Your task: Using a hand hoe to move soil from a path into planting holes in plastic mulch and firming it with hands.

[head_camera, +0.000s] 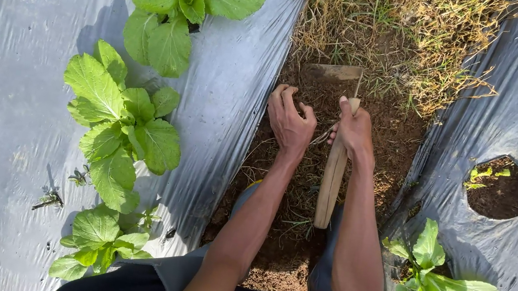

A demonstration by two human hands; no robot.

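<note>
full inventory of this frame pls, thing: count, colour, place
leafy plants: several, green, in holes of both sheets
plastic mulch: two sheets, silvery grey, left and right
empty hole: one, dark soil with tiny sprouts, right sheet
furrow soil: brown, centre
dry grass: tan, top of furrow
hoe: one, wooden handle, in furrow
left hand: fingers in soil
right hand: gripping hoe handle

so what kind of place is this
Most likely an outdoor vegetable plot. Leafy green plants grow through holes in silver plastic mulch sheeting, and the hands work a bare soil furrow with a wooden-handled tool.
</note>
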